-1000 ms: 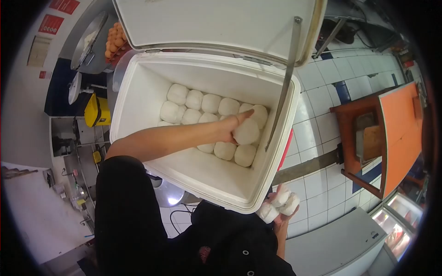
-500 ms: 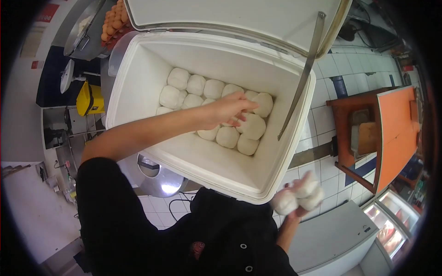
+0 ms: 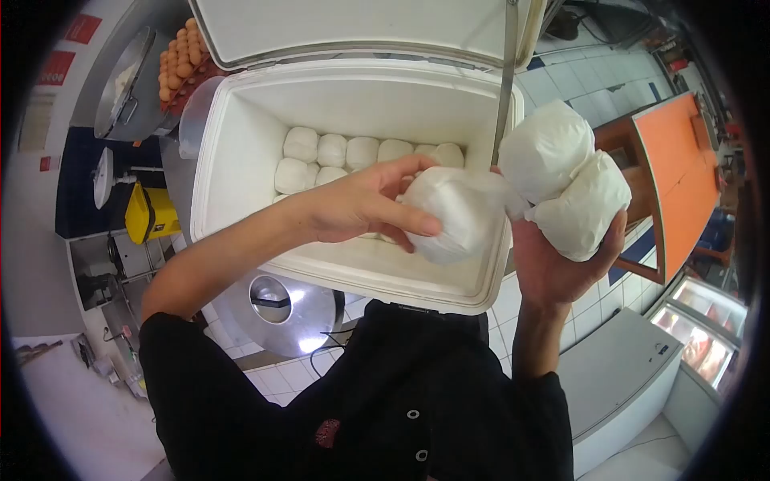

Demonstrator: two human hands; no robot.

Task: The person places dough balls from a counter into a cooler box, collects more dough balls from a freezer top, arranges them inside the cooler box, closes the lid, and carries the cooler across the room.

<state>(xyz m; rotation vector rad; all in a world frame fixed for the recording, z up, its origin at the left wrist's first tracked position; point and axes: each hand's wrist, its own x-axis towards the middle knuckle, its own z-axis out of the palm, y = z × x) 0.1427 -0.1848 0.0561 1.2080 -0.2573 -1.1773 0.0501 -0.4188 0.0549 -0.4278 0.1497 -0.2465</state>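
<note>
My left hand [image 3: 365, 200] is closed round a white dough ball [image 3: 449, 216] in thin plastic, held above the open white cooler box [image 3: 353, 100]. My right hand [image 3: 553, 268], palm up with fingers curled, cradles two more plastic-wrapped dough balls [image 3: 549, 152] beside the box's right side. A blurred strip of thin plastic stretches between the left hand's ball and the right hand's bundle. Rows of similar dough balls [image 3: 300, 145] lie on the box floor; my left hand and its ball hide part of them.
The raised box lid [image 3: 361, 28] is held by a metal stay [image 3: 506, 88]. Brown eggs [image 3: 180, 60] are stacked at upper left near a metal pot [image 3: 128, 88]. A round steel lid [image 3: 301, 329] is below the box. At right are an orange-topped table [image 3: 666, 160] and a chest freezer [image 3: 618, 369].
My right hand has risen from beyond the box's lower right corner, bringing its dough balls up. My left hand, previously empty over the rows, now grips one ball.
</note>
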